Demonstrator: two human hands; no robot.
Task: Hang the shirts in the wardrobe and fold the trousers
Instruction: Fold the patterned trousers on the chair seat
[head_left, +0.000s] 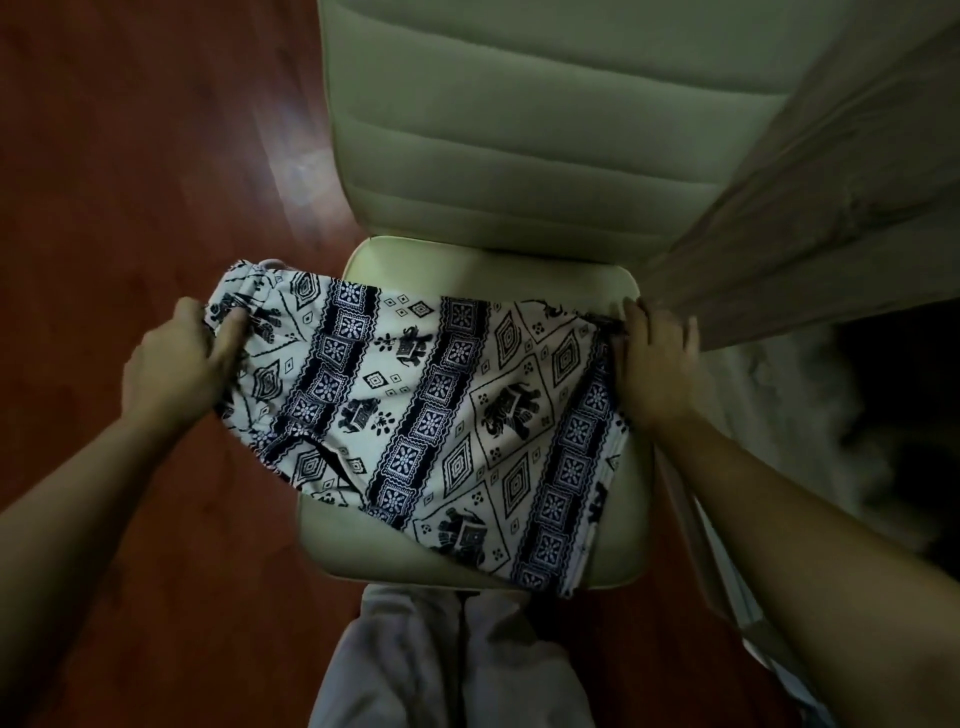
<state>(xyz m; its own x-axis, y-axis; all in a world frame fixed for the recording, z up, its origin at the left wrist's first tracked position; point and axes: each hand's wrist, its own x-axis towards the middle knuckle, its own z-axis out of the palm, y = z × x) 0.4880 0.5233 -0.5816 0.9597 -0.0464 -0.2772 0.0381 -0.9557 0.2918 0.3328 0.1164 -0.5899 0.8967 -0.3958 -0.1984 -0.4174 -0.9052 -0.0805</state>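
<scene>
White trousers (431, 415) with a dark blue elephant and diamond print lie folded across the seat of a pale green chair (358, 540). Their left end hangs over the seat's left edge. My left hand (182, 358) pinches that left end, thumb on top of the cloth. My right hand (657, 358) holds the right edge of the trousers at the seat's right side, fingers curled over the fabric.
The chair's padded backrest (519, 130) rises beyond the seat. A beige garment (810, 208) drapes over the chair's right side. Dark red wooden floor (130, 156) spreads to the left. My legs in light trousers (447, 665) stand at the seat's front edge.
</scene>
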